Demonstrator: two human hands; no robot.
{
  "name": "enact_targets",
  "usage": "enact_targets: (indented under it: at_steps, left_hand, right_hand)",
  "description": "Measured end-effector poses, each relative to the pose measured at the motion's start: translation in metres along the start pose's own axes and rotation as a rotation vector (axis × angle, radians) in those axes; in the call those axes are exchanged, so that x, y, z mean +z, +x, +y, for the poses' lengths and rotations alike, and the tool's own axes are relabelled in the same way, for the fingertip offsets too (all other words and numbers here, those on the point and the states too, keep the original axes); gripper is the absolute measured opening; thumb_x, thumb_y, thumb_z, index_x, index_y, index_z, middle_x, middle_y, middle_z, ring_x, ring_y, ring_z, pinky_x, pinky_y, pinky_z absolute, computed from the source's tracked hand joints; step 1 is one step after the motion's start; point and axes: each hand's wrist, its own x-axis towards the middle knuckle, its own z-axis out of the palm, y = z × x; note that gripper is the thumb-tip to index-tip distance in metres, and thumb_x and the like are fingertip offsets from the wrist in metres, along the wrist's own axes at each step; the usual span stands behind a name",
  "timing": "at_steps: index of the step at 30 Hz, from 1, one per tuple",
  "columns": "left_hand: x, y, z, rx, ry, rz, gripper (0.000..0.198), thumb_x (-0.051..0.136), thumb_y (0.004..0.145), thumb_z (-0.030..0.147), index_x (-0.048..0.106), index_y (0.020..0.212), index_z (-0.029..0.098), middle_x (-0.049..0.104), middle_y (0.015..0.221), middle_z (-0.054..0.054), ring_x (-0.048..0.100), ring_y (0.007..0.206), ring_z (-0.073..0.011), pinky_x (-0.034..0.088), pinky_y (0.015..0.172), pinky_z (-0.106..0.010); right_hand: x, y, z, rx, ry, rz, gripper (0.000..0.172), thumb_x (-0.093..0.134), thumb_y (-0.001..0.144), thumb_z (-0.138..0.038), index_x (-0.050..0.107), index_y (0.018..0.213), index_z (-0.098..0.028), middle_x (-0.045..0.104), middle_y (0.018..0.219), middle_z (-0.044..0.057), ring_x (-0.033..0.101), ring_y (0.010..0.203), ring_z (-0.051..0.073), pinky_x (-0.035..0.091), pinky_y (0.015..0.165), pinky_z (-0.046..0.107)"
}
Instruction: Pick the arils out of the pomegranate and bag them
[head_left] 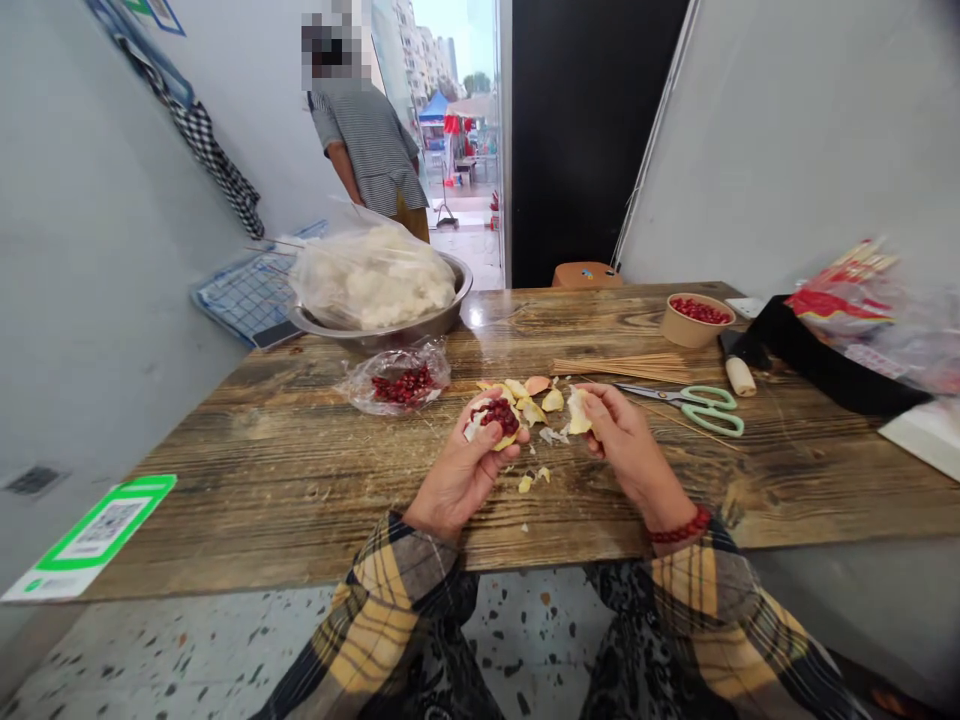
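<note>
My left hand [469, 470] is closed around a piece of pomegranate [496, 417], its dark red seeds facing up and pale rind at its edges. Between the thumb and fingers of my right hand [622, 445] is a torn piece of pomegranate peel [579, 411], held apart from the fruit. Yellowish peel scraps [531, 411] lie on the wooden table between and beyond my hands. Left of them, a clear plastic bag [360, 384] has loose red seeds [403, 386] in it. The fingertips of my left hand are partly hidden by the fruit.
A paper bowl [690, 326] of red seeds stands at the back right. Nearer are wooden skewers [622, 366], green-handled scissors [701, 403] and a pale wooden handle [740, 377]. A metal basin [457, 290] holds a bag of whitish stuff. Beyond it stands a person [367, 145].
</note>
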Motion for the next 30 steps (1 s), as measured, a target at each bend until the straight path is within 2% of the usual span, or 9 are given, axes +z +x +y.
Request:
enact_targets:
  at_steps: [4, 6, 8, 10, 12, 14, 17, 24, 30]
  left_hand:
    - [0.002, -0.001, 0.000, -0.049, 0.013, -0.018, 0.064, 0.078, 0.070, 0.021, 0.047, 0.126, 0.018, 0.067, 0.099, -0.006, 0.069, 0.073, -0.0139, 0.057, 0.064, -0.019]
    - [0.002, -0.001, 0.000, -0.061, 0.026, -0.021, 0.062, 0.078, 0.069, 0.022, 0.048, 0.123, 0.017, 0.067, 0.100, -0.007, 0.069, 0.072, -0.0140, 0.056, 0.061, -0.018]
    - [0.002, -0.001, -0.001, -0.070, 0.041, -0.049, 0.057, 0.078, 0.070, 0.023, 0.050, 0.119, 0.015, 0.067, 0.101, -0.009, 0.069, 0.073, -0.0146, 0.053, 0.055, -0.016]
    - [0.002, -0.001, -0.001, -0.096, 0.057, -0.098, 0.052, 0.077, 0.070, 0.024, 0.053, 0.115, 0.014, 0.067, 0.100, -0.009, 0.068, 0.073, -0.0153, 0.049, 0.050, -0.015]
    - [0.002, -0.002, -0.002, -0.127, 0.071, -0.144, 0.052, 0.078, 0.070, 0.025, 0.054, 0.115, 0.014, 0.067, 0.099, -0.009, 0.068, 0.071, -0.0155, 0.047, 0.048, -0.015]
    - [0.002, -0.004, -0.002, -0.150, 0.076, -0.168, 0.061, 0.078, 0.069, 0.025, 0.051, 0.123, 0.017, 0.067, 0.098, -0.009, 0.068, 0.070, -0.0156, 0.046, 0.047, -0.015]
    - [0.002, -0.006, -0.001, -0.175, 0.079, -0.197, 0.081, 0.078, 0.069, 0.025, 0.037, 0.139, 0.023, 0.067, 0.102, -0.009, 0.068, 0.070, -0.0158, 0.044, 0.045, -0.015]
    - [0.000, -0.010, 0.000, -0.214, 0.070, -0.297, 0.094, 0.079, 0.068, 0.029, 0.027, 0.146, 0.030, 0.068, 0.101, -0.008, 0.065, 0.061, -0.0126, 0.042, 0.040, -0.014]
    - [-0.001, -0.009, -0.001, -0.287, 0.001, -0.287, 0.087, 0.060, 0.078, 0.059, 0.018, 0.149, 0.031, 0.069, 0.095, -0.010, 0.067, 0.057, -0.0161, 0.038, 0.035, -0.014]
  right_hand:
    - [-0.005, 0.003, 0.008, -0.234, -0.405, -0.129, 0.036, 0.048, 0.091, -0.043, 0.055, 0.122, -0.025, 0.066, 0.099, 0.006, 0.063, 0.084, 0.019, 0.051, 0.073, 0.034]
    - [-0.006, 0.004, 0.009, -0.370, -0.562, -0.107, 0.034, 0.049, 0.091, -0.038, 0.058, 0.121, -0.024, 0.063, 0.116, 0.009, 0.058, 0.107, 0.024, 0.044, 0.094, 0.043]
    - [-0.004, 0.003, 0.007, -0.441, -0.582, -0.059, 0.032, 0.049, 0.091, -0.036, 0.062, 0.117, -0.024, 0.061, 0.123, 0.010, 0.052, 0.117, 0.026, 0.038, 0.102, 0.045]
    - [0.001, 0.000, 0.004, -0.417, -0.466, -0.090, 0.031, 0.049, 0.091, -0.036, 0.062, 0.117, -0.024, 0.061, 0.124, 0.009, 0.053, 0.117, 0.024, 0.039, 0.101, 0.043]
    - [0.007, -0.005, -0.001, -0.309, -0.255, -0.237, 0.033, 0.050, 0.091, -0.038, 0.060, 0.120, -0.026, 0.061, 0.125, 0.008, 0.057, 0.113, 0.021, 0.044, 0.098, 0.040]
    - [0.011, -0.010, -0.005, -0.183, -0.069, -0.393, 0.039, 0.055, 0.089, -0.040, 0.056, 0.125, -0.027, 0.060, 0.127, 0.007, 0.059, 0.109, 0.020, 0.046, 0.095, 0.038]
    - [0.013, -0.014, -0.011, -0.093, 0.026, -0.503, 0.052, 0.066, 0.082, -0.038, 0.052, 0.131, -0.028, 0.058, 0.131, 0.006, 0.056, 0.115, 0.021, 0.044, 0.098, 0.038]
    - [0.016, -0.019, -0.014, 0.033, 0.111, -0.517, 0.076, 0.084, 0.058, -0.025, 0.056, 0.129, -0.031, 0.054, 0.137, 0.004, 0.047, 0.127, 0.029, 0.045, 0.098, 0.041]
    - [0.020, -0.019, -0.006, 0.006, 0.047, -0.552, 0.073, 0.080, 0.067, -0.025, 0.052, 0.134, -0.030, 0.052, 0.140, 0.004, 0.045, 0.130, 0.028, 0.039, 0.104, 0.044]
